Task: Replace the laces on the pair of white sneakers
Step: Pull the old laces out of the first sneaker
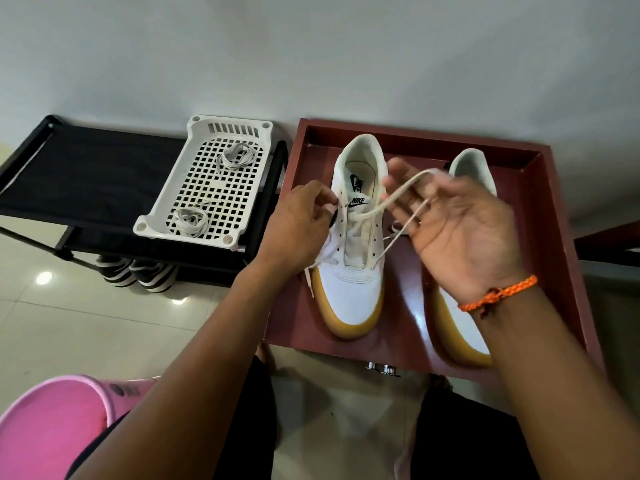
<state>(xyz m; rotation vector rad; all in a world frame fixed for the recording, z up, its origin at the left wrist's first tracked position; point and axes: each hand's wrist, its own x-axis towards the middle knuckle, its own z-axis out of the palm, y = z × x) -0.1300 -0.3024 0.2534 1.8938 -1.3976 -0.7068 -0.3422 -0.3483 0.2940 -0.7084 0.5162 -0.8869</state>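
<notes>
Two white sneakers with tan soles stand side by side in a dark red tray (pixel 554 220). My left hand (pixel 298 230) grips the left sneaker (pixel 349 289) at its left side by the top eyelets. The old cream lace (pixel 377 204) runs up out of that shoe's upper eyelets. It loops over the straight fingers of my right hand (pixel 464 233), held palm up above the tray. Another lace end trails under my left hand. My right hand and arm hide most of the right sneaker (pixel 474 168).
A white plastic basket (pixel 162 202) sits on a black rack (pixel 86 174) left of the tray, holding two coiled white laces (pixel 237 157) (pixel 190 220). Striped shoes (pixel 135 271) stand under the rack. A pink bucket (pixel 52 427) is at the lower left. A wall rises right behind.
</notes>
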